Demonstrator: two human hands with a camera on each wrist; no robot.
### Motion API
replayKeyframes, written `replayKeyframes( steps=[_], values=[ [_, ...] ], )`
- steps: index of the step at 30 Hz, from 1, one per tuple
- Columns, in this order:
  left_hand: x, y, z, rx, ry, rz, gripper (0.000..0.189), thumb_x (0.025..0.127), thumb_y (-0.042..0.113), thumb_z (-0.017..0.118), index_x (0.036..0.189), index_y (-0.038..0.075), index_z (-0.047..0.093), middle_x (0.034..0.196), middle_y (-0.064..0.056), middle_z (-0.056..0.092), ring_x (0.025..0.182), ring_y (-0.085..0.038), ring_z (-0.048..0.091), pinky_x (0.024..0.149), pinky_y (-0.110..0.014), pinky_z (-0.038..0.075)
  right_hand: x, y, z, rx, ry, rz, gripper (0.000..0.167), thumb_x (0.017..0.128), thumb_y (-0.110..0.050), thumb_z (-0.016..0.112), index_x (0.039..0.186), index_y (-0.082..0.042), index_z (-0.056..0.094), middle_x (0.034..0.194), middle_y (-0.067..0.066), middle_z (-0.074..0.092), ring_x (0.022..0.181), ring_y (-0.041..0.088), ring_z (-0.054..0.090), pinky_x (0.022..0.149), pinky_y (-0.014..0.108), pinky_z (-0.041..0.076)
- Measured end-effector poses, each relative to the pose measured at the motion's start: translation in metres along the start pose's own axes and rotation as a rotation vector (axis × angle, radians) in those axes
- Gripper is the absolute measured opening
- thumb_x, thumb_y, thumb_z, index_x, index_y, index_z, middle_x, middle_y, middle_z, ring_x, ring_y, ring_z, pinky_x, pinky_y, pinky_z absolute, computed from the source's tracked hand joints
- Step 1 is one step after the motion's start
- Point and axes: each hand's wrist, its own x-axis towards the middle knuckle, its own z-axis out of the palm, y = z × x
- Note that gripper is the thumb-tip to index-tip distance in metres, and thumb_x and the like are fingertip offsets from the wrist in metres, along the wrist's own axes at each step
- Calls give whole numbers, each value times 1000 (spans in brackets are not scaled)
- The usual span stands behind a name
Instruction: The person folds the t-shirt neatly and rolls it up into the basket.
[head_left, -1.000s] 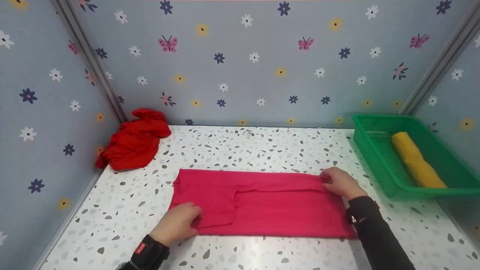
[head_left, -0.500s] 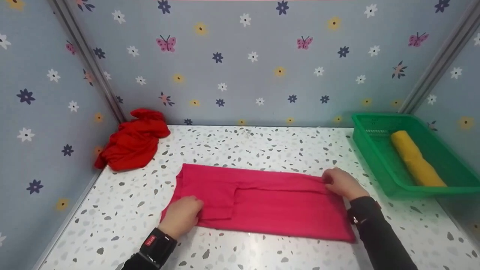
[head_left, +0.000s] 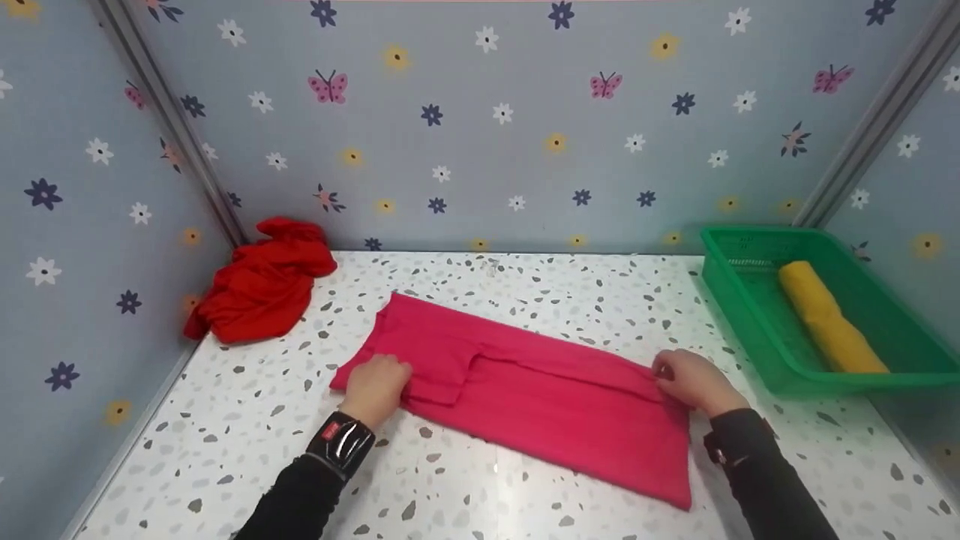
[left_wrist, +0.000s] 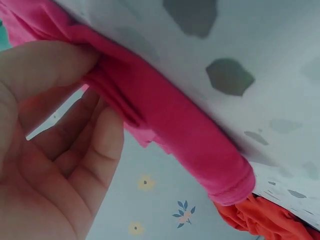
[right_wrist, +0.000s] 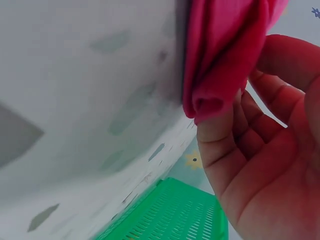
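Note:
A pink shirt (head_left: pixel 555 412), folded into a long strip, lies slantwise on the speckled table, its left end farther back than its right. A smaller flap (head_left: pixel 439 367), sleeve-like, is laid over its left part. My left hand (head_left: pixel 376 390) pinches the near edge by this flap; in the left wrist view the thumb (left_wrist: pixel 55 62) presses the fabric against the fingers beneath. At the right end, my right hand (head_left: pixel 697 381) pinches the far corner. The right wrist view shows layered folds (right_wrist: pixel 220 75) between thumb and fingers.
A crumpled red cloth (head_left: pixel 262 285) lies at the back left against the wall. On the right stands a green basket (head_left: pixel 739 315) with a rolled yellow cloth (head_left: pixel 829 319) inside. Flower-patterned walls (head_left: pixel 480 172) enclose the speckled table (head_left: pixel 480 281) at the back and sides.
My left hand has moved away from me, swinging the shirt's left end back, so the strip now slants. The right hand has shifted slightly nearer and to the right.

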Motion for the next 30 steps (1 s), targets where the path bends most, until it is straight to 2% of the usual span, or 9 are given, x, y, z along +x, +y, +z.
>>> replayKeyframes(
  steps=[9, 14, 18, 22, 26, 30],
  values=[
    [26, -8, 6, 9, 38, -74, 17, 78, -8, 65, 84, 6, 73, 82, -17, 65, 82, -37, 63, 61, -53, 53, -11, -6, 3, 41, -25, 4, 8, 83, -6, 70, 86, -10, 64, 74, 0, 57, 71, 20, 53, 68, 39, 46],
    [31, -8, 7, 10, 42, -113, 17, 79, -7, 64, 85, 6, 73, 84, -17, 66, 83, -38, 63, 62, -53, 53, -18, -9, 2, 50, -36, -10, 9, 83, -6, 70, 86, -10, 63, 74, -1, 56, 70, 18, 52, 66, 38, 46],
    [26, -3, 6, 51, 51, -134, 14, 77, -4, 68, 86, 4, 72, 83, -18, 64, 85, -37, 62, 66, -51, 53, -20, -10, -1, 36, -49, -21, 9, 83, -7, 70, 88, -9, 63, 75, 0, 57, 70, 18, 52, 67, 38, 46],
    [14, 10, 2, 75, 60, -153, 13, 76, 1, 70, 88, 2, 70, 84, -18, 62, 87, -36, 59, 68, -48, 51, -16, -13, -5, 1, -59, -8, 7, 85, -11, 69, 90, -8, 65, 77, 2, 59, 71, 20, 54, 67, 40, 48],
    [0, 25, -3, 41, 66, -171, 16, 76, 9, 73, 88, -1, 68, 85, -19, 60, 89, -35, 57, 68, -47, 50, -5, -21, -9, -25, -28, -2, 13, 87, -15, 68, 95, -6, 67, 87, 7, 63, 80, 25, 57, 74, 46, 50],
    [-10, 39, -8, -24, 7, -193, 33, 78, 26, 78, 93, -2, 66, 90, -19, 61, 92, -35, 56, 69, -46, 51, 7, -35, -8, -29, 3, -29, 18, 88, -15, 67, 101, -3, 66, 92, 10, 63, 86, 28, 59, 80, 50, 49]
  ],
)
